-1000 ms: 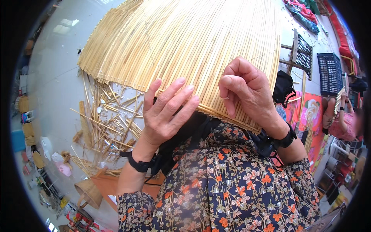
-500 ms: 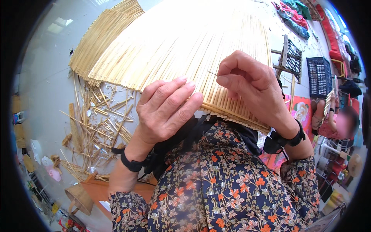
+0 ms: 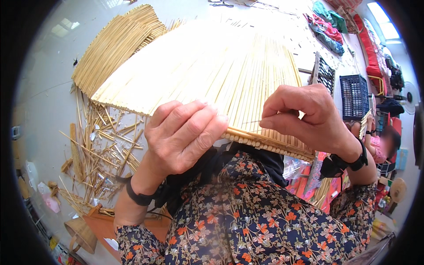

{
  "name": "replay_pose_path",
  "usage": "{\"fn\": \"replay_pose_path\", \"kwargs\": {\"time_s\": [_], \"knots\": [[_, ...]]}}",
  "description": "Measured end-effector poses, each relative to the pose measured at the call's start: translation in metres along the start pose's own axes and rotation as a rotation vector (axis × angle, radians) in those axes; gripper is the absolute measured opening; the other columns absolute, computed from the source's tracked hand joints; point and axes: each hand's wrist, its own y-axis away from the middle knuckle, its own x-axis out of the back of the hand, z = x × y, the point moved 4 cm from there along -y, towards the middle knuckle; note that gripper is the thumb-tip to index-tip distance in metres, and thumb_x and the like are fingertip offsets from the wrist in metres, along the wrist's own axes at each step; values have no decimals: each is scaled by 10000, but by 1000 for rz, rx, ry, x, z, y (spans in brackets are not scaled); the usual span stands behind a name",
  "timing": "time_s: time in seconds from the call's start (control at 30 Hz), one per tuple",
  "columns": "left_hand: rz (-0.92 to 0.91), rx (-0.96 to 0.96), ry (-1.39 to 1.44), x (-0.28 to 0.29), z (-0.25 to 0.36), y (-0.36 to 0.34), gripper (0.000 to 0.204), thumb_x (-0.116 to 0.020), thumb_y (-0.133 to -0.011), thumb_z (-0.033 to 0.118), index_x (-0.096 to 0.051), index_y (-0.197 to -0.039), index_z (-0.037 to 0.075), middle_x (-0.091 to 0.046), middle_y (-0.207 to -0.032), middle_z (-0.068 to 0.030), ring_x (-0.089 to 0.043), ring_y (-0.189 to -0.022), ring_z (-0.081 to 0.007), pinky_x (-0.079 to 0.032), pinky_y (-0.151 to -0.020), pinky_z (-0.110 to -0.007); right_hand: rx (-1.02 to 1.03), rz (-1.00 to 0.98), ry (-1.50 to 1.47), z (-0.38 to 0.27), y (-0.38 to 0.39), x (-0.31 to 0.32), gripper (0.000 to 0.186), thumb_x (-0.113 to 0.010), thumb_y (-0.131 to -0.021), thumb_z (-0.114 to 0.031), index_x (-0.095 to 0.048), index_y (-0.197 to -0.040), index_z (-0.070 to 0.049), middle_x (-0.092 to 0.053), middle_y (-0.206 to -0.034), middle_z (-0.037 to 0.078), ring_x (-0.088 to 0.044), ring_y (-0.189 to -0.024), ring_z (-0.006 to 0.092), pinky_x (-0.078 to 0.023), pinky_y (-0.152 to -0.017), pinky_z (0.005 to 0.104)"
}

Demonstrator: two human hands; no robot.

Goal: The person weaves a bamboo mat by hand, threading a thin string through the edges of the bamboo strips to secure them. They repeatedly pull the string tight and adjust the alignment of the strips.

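Observation:
A fan-shaped panel of pale straw stalks [image 3: 249, 88] lies across my lap, its upper part washed out by glare. My left hand [image 3: 183, 137] is closed over its near edge, fingers on top and thumb hidden. Along that edge runs a bound strip of stalks [image 3: 269, 140], with cut ends showing below. Right of it, my right hand [image 3: 309, 112] pinches a thin needle [image 3: 252, 121] between thumb and forefinger. The needle points left, just over the stalks near the strip; any thread is too fine to make out.
Another straw panel [image 3: 117, 48] lies on the floor at far left, with loose stalks and scraps [image 3: 104, 145] below it. A blue plastic crate [image 3: 354, 97] stands at right, near a seated person [image 3: 377, 145]. A wooden bench [image 3: 99, 223] is at lower left.
My right hand has moved down and right, bringing the needle from above the stalks to close by the bound edge. My left hand keeps its hold. The whole view has shifted slightly.

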Motion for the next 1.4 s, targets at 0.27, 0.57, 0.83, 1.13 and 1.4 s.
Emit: {"fn": "replay_pose_path", "kwargs": {"time_s": [0.27,0.57,0.83,1.13,1.4], "knots": [[5,21,1,-1,1,-2,248,-793,-860,165,-819,-1098,102,-790,-1033,-49,-780,-990,-234,-546,-824,-343,-52,-72,-202,6,4,1,34,-694,-964,-44,-712,-978,-19,-683,-764,93,-643,-666,186,-532,-654,316],[-6,21,-10,-1,2,-1,222,-793,-873,173,-823,-1082,107,-789,-1030,-43,-783,-992,-226,-544,-826,-340,-132,-179,-142,-1,-2,8,61,-812,-913,21,-761,-936,-2,-783,-862,73,-819,-909,212,-626,-1060,389],[-29,34,6,1,2,-2,217,-803,-889,166,-814,-1096,102,-791,-1065,-49,-784,-1027,-237,-553,-839,-359,-142,-206,-156,0,-5,8,63,-814,-912,14,-753,-926,0,-777,-854,76,-817,-891,212,-629,-1055,380],[-11,28,-1,1,1,-4,215,-793,-878,175,-822,-1080,108,-793,-1028,-43,-787,-986,-229,-549,-824,-340,-122,-204,-175,1,-7,9,74,-803,-911,9,-729,-903,5,-753,-816,75,-795,-816,218,-627,-1057,393],[-20,31,-2,1,1,-2,217,-804,-878,171,-823,-1085,106,-794,-1035,-44,-786,-998,-230,-551,-830,-341,-114,-230,-172,2,-10,10,62,-784,-917,-3,-725,-901,-9,-747,-805,74,-781,-786,225,-628,-1030,387]]}}
